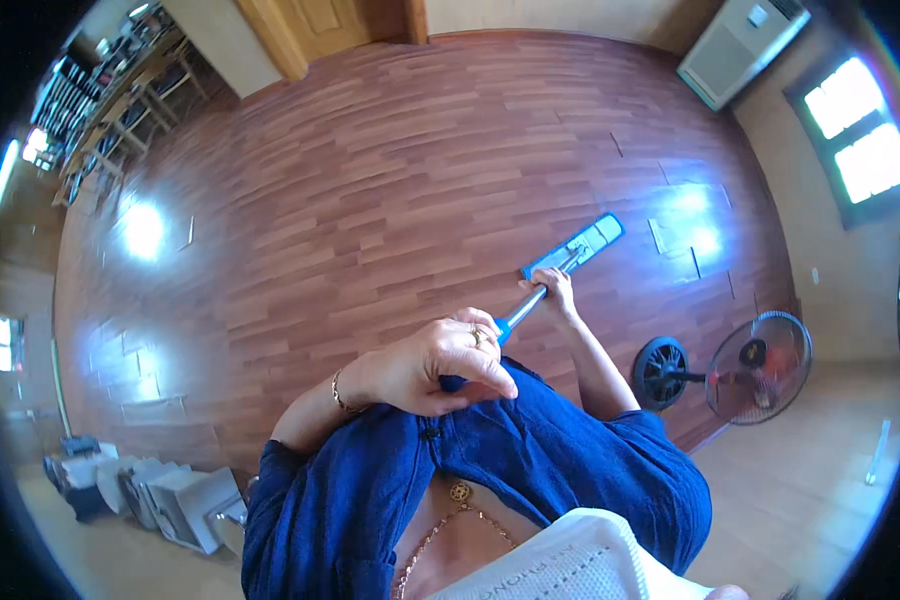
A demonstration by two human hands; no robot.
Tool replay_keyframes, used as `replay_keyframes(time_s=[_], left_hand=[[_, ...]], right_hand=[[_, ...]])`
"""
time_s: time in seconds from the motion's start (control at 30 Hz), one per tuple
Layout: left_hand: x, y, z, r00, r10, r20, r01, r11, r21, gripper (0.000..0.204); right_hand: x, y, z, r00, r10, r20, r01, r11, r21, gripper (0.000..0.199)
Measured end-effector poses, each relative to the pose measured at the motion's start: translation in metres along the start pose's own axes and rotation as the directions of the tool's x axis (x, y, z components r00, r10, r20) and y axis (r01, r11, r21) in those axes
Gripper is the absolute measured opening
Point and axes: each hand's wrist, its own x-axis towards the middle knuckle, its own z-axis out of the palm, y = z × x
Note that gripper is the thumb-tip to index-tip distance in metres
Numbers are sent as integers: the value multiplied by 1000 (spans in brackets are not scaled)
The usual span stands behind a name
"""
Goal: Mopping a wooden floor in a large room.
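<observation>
A flat mop with a blue rectangular head rests on the reddish wooden floor ahead of me. Its metal handle with a blue grip runs back toward my chest. My left hand, with a ring and a gold bracelet, is closed over the top end of the handle near my blue shirt. My right hand grips the handle lower down, close to the mop head.
A standing fan with a round base stands to my right. An air conditioner unit stands at the far right wall. Old monitors line the floor at lower left. Shelves and tables fill the far left.
</observation>
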Motion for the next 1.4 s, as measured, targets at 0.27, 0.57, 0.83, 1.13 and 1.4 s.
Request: replay_keyframes(time_s=[0.27,0.57,0.83,1.13,1.4], left_hand=[[-31,36,3,942,-30,-335,95,979,180,32],[-51,108,40,816,207,-539,151,824,546,25],[-43,144,81,745,382,-547,210,644,736,23],[-35,156,110,554,422,-718,548,464,696,31],[-71,151,89,662,330,-673,437,561,704,24]], right_hand=[[73,-62,35,923,-310,228,282,948,148,33],[87,-170,90,602,-643,473,454,763,460,28],[48,-241,140,215,-877,430,439,480,760,30],[22,-281,165,-18,-923,383,303,361,882,29],[56,-265,158,196,-878,436,431,477,766,31]])
